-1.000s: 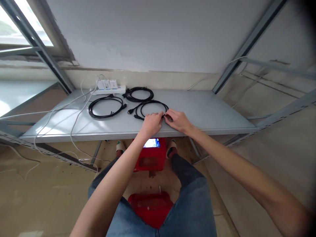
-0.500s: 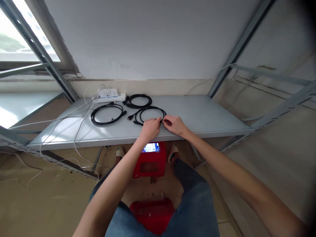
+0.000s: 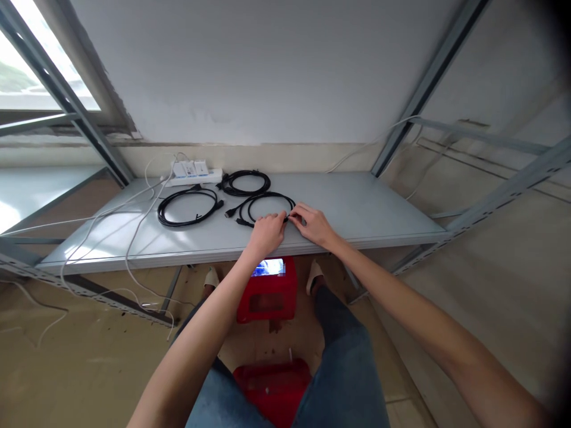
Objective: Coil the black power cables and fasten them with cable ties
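A coiled black cable [image 3: 270, 194] lies on the grey metal shelf [image 3: 348, 205], its plug ends pointing left. My left hand [image 3: 267, 232] is closed on the near right side of this coil, near the shelf's front edge. Close beside it, my right hand [image 3: 313, 224] pinches at the same spot, thumb and forefinger together; the small piece between the fingertips is too small to make out. Two more coiled black cables rest apart from my hands: one at the left [image 3: 187, 223] and one behind [image 3: 246, 173].
A white power strip [image 3: 214, 176] with white adapters stands at the back left, and thin white cords [image 3: 141, 223] trail over the front edge. Metal uprights [image 3: 413, 113] frame both sides. Below are a red stool [image 3: 289, 297] bearing a lit phone [image 3: 267, 267], and another red stool [image 3: 272, 380].
The view has shifted slightly, so everything sits a little further left. My right fingers have changed their pose slightly at the coil; my left hand keeps its hold.
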{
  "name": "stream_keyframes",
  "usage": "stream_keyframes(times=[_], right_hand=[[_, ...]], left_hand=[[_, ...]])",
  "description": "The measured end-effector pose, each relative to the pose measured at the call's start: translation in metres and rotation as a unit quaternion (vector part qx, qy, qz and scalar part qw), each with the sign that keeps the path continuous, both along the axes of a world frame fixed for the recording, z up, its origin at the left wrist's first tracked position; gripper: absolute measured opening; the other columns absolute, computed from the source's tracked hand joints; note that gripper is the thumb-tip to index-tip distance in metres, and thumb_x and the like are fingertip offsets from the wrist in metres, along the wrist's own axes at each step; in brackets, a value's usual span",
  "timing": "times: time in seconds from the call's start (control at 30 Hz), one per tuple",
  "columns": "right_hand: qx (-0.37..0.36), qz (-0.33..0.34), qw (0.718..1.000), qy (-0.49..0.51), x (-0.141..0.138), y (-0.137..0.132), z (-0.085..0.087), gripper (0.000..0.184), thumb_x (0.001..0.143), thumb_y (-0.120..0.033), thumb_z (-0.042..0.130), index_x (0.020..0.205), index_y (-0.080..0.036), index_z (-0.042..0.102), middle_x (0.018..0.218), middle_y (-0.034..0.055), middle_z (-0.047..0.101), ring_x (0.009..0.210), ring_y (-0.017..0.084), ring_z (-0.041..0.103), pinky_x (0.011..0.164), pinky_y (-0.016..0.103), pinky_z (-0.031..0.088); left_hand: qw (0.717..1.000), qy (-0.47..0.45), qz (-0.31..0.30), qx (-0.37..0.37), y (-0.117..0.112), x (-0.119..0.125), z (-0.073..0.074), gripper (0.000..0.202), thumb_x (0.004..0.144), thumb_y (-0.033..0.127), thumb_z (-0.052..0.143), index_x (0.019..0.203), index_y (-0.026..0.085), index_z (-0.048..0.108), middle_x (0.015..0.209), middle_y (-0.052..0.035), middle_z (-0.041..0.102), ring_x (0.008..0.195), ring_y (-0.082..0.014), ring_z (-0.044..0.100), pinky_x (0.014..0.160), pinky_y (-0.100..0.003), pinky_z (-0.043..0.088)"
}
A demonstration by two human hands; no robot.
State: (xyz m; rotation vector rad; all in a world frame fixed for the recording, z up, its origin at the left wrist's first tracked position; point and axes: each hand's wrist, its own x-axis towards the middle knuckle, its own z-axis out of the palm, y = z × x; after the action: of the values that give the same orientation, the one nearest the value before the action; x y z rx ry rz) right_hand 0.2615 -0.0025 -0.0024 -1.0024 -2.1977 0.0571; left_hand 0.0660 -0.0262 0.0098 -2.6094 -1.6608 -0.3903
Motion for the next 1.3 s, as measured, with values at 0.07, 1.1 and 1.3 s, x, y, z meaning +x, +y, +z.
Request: stream_keyframes(times=[0.07,1.1,1.3], right_hand=[[-0.002,-0.003,1.0,-0.001,0.0,0.0006,-0.0004,0.026,0.11,-0.038,0.049,0.1,-0.023,0.067,0.1,0.0078,0.07,0.081,0.021,0.062,0.075,0.032,0.048],[-0.001,-0.014,0.999,-0.036,0.0027,0.0058,-0.0066,0.021,0.111,-0.034,0.05,0.107,-0.024,0.068,0.107,0.0082,0.078,0.09,0.024,0.072,0.079,0.033,0.05],[-0.011,-0.019,0.998,-0.058,0.0023,0.0044,-0.0046,0.023,0.112,-0.034,0.047,0.117,-0.024,0.067,0.11,0.0096,0.079,0.093,0.026,0.073,0.078,0.034,0.05]], left_hand=[[1.0,-0.002,-0.001,-0.004,-0.0005,0.0,0.0005,0.032,0.112,0.027,0.036,0.132,0.019,0.06,0.12,-0.0152,0.075,0.112,-0.029,0.072,0.098,-0.041,0.05],[0.999,-0.01,-0.033,0.033,0.0001,-0.003,-0.0041,0.054,0.114,0.037,0.034,0.167,0.024,0.034,0.123,-0.0137,0.077,0.114,-0.0278,0.073,0.1,-0.037,0.049],[0.999,0.003,-0.032,0.027,0.0005,-0.005,-0.0035,0.068,0.111,0.032,0.04,0.175,0.028,0.018,0.121,-0.0124,0.077,0.111,-0.0269,0.073,0.101,-0.037,0.049]])
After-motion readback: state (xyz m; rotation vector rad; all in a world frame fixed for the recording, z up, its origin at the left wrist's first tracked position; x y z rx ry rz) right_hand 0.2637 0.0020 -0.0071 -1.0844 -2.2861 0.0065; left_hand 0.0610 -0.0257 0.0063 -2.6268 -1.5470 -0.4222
